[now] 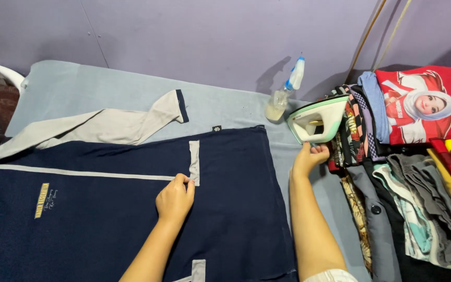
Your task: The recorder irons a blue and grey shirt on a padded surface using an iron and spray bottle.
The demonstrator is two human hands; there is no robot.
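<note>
1. While spread flat across the grey padded surface (79, 89), navy garment (105, 209) fills the lower left of the view, with a grey stripe (79, 173) running across it and a short grey vertical band (194, 162) meeting that stripe.
2. Pinched on the cloth where stripe and band meet: left hand (175, 199), fingers pressed together on the fabric.
3. Lying above the navy body — a grey sleeve (95, 128) with a dark cuff, angled toward the wall.
4. Closed around the handle from below: right hand (309, 156), gripping the white-and-green iron (319, 121), which stands tilted on end just beside the garment's right edge.
5. Just left of the iron, near the wall — a spray bottle (284, 94) with a blue-and-white nozzle and pale liquid inside.
6. Stacked to the right, touching the iron's far side: a pile of folded clothes (408, 209) in mixed patterns, topped by a red printed cloth (444, 104) showing a cartoon figure.
7. Behind everything, a plain lilac wall (184, 36).
</note>
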